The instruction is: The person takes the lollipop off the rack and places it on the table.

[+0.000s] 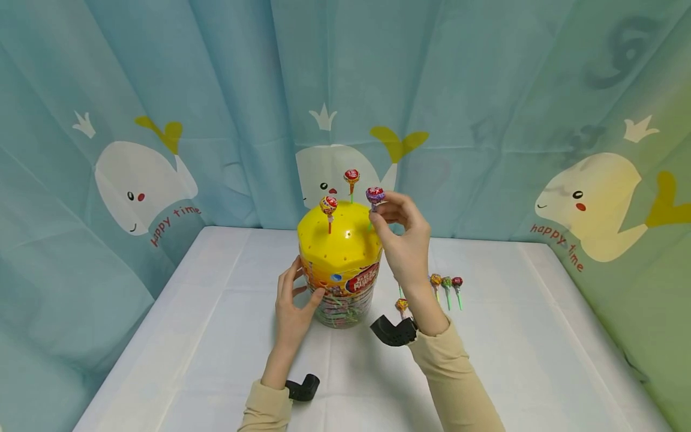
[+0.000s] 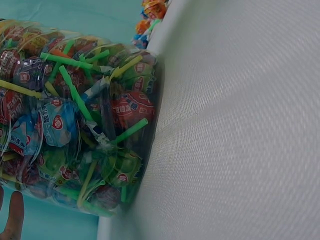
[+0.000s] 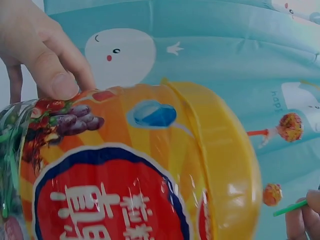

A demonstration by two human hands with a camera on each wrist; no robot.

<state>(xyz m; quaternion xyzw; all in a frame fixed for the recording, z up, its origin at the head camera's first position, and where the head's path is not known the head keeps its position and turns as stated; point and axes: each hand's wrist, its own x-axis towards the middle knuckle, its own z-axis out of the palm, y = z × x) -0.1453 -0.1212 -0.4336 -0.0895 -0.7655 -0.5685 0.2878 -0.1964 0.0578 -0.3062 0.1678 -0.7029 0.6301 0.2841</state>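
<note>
A clear jar packed with wrapped lollipops stands upright, topped by a yellow lid dotted with small holes. Two lollipops stand stick-down in the lid: a yellow-and-red one and a red-and-orange one behind it. My right hand pinches a purple-and-red lollipop over the lid's right side. Its green stick points toward the lid in the right wrist view. My left hand holds the jar's left side, thumb on the printed label and fingers around behind.
Several loose lollipops lie on the white tabletop right of the jar, partly behind my right forearm. One yellow-wrapped lollipop is nearer the jar. A blue-green curtain with whale prints hangs behind the table.
</note>
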